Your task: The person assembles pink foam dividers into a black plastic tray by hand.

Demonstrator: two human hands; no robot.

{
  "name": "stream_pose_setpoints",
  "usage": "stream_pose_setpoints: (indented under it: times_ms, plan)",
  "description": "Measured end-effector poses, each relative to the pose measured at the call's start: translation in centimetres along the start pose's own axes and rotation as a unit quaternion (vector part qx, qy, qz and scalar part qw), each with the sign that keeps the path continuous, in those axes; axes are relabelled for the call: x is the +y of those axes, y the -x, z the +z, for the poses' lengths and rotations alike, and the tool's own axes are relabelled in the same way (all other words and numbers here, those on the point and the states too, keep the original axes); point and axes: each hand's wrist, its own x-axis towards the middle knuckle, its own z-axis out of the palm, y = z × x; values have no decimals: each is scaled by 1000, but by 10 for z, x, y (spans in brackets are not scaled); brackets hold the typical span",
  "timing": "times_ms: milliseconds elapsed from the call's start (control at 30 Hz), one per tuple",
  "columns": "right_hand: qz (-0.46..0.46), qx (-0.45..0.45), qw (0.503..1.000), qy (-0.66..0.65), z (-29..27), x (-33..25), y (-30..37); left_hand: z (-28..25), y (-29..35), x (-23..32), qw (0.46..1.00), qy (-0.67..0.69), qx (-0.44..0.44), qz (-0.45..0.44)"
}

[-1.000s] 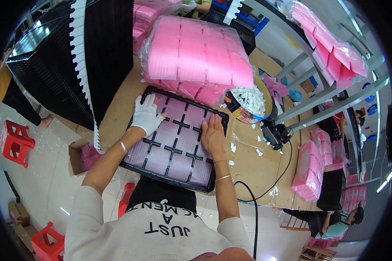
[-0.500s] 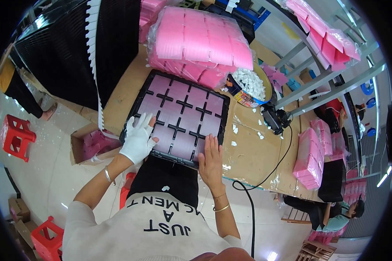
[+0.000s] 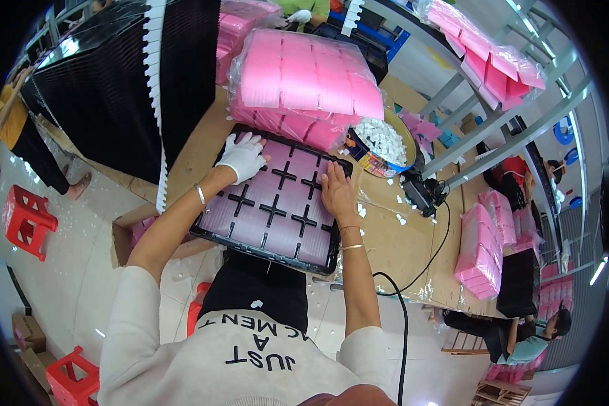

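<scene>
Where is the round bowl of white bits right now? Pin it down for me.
In the head view, the round bowl of white bits sits on the table, beyond and right of the right hand, just past the black tray's far right corner, beside the bagged pink stack.

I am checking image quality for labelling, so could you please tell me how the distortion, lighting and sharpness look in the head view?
Head view: strong fisheye, so the metal shelf rails bow and the corners go black; lighting is bright and even, with glare on the plastic-wrapped pink stack; the black tray, gloved left hand and bare right hand are sharp, without motion blur.
</scene>
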Motion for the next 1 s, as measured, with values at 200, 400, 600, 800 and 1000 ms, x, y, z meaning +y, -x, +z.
stream_pose_setpoints:
  times_ms: [200, 400, 600, 800, 1000]
  plan:
    - [67, 166, 983, -48, 6, 13, 16, 19, 6, -6, 999, -39, -9, -8]
    - [59, 177, 982, 0, 5, 10, -7, 35, -19, 10, 994, -40, 89, 49]
    - [40, 193, 979, 46, 15, 18, -18, 41, -27, 4, 998, -10, 37, 48]
    - [39, 215, 973, 81, 19, 19, -16, 40, -23, 6, 997, -43, 29, 52]
    - [57, 162, 983, 62, 12, 13, -19, 38, -22, 6, 997, -52, 30, 47]
